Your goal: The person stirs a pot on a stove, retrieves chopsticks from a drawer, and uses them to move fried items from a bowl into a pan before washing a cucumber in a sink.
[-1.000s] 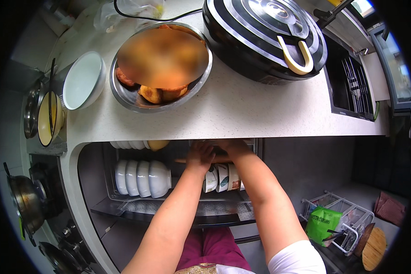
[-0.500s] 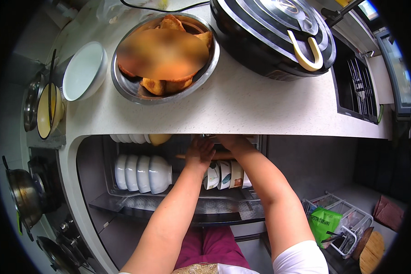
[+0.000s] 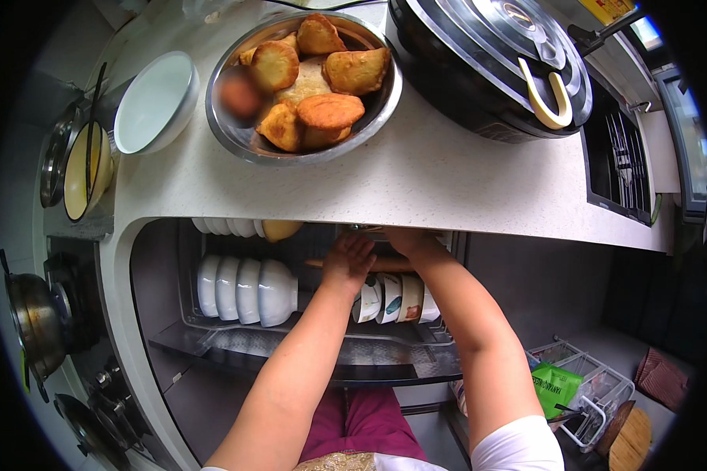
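The slim brown wooden rod (image 3: 391, 264) is lying crosswise, nearside of the fingers (image 3: 363, 250), left hand (image 3: 348, 257) sitting nearer than right hand (image 3: 404, 239); I'm failing to tell either grip.

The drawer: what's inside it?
White bowls, patterned bowls, a wooden stick and edges of other dishes. The counter covers the drawer's back and part of the right hand.
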